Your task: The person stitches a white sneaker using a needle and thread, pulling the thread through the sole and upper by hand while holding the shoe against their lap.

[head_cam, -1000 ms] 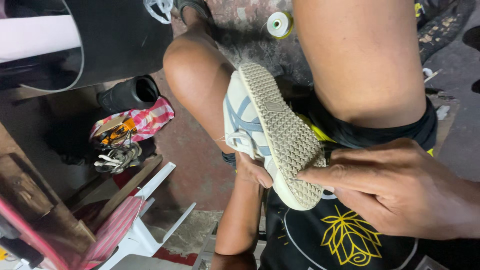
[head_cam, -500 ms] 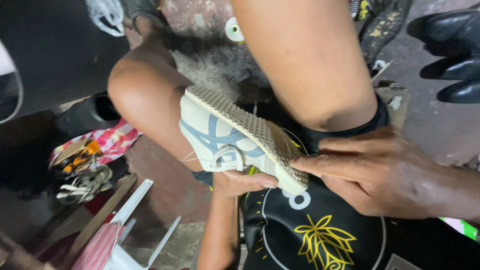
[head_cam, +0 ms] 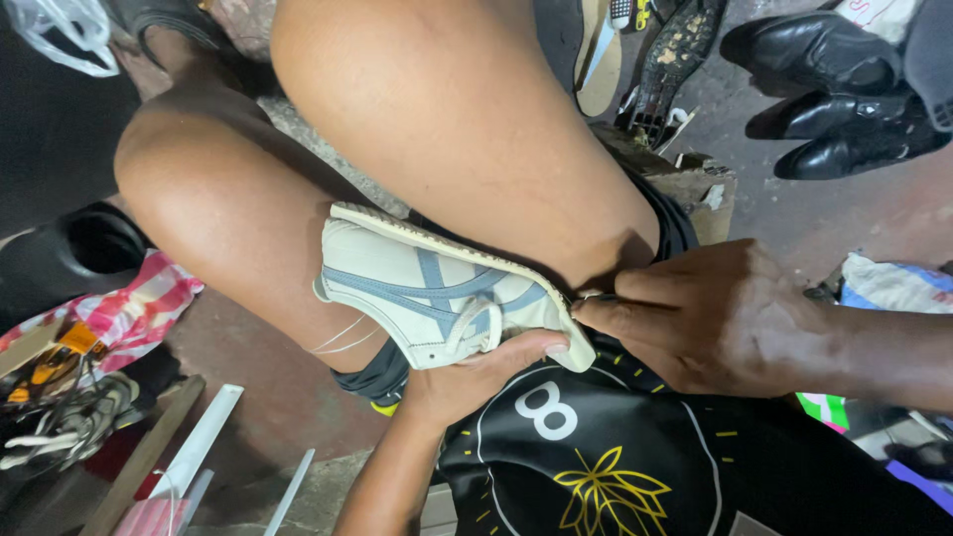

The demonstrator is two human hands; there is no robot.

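Head view: our left hand [head_cam: 476, 382] cups the cream-and-blue sneaker [head_cam: 437, 298] from beneath, wedged between our knees. Our right hand [head_cam: 705, 318] pinches closed at its sole edge. Black dress shoes [head_cam: 834, 99] on the floor.
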